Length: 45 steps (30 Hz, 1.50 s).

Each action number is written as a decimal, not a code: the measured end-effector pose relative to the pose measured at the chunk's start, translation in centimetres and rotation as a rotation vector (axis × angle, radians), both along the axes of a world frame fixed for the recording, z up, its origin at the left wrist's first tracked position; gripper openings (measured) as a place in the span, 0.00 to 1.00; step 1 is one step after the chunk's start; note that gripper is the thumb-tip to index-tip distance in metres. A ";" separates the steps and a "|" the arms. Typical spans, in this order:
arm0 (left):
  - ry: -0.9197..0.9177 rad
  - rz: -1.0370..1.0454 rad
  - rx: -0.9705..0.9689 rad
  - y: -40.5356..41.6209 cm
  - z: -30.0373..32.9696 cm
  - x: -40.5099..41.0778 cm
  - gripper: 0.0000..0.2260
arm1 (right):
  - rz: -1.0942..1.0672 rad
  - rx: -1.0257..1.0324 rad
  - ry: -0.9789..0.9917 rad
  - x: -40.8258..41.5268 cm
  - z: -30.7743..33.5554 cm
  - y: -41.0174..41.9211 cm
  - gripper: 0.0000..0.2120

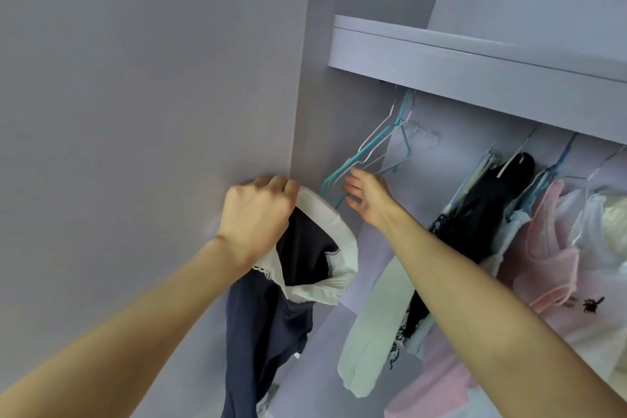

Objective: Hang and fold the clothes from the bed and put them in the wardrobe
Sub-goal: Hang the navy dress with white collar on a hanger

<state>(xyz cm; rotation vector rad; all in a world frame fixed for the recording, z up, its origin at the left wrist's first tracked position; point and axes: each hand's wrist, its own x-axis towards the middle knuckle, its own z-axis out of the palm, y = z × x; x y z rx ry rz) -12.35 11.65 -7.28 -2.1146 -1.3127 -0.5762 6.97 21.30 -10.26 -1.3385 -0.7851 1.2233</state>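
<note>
Centrally, the navy garment (268,309) dangles by its white collar (325,210), pinched in the left hand (256,210); the right hand (366,197), fingers spread, touches tangled empty hangers (369,149). Pulling one might drag others off.

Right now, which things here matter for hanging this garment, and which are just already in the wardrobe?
In play:
- navy garment with white collar, gripped by the left hand
- empty hangers, which the open right hand reaches toward

Background:
- black garment, already hung
- pink garment, already hung
- shelf above
</note>
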 end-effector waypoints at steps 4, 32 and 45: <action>0.013 0.002 -0.013 -0.1 0.0 -0.2 0.15 | 0.017 -0.002 0.061 -1.1 0.5 0.9 0.09; -0.026 0.019 -0.040 -0.4 -0.2 -0.3 0.15 | -0.118 -0.017 -0.040 -0.2 0.2 2.3 0.11; -0.118 0.041 -0.095 -0.6 0.1 0.2 0.17 | -0.539 0.009 -0.813 4.3 1.0 -1.7 0.18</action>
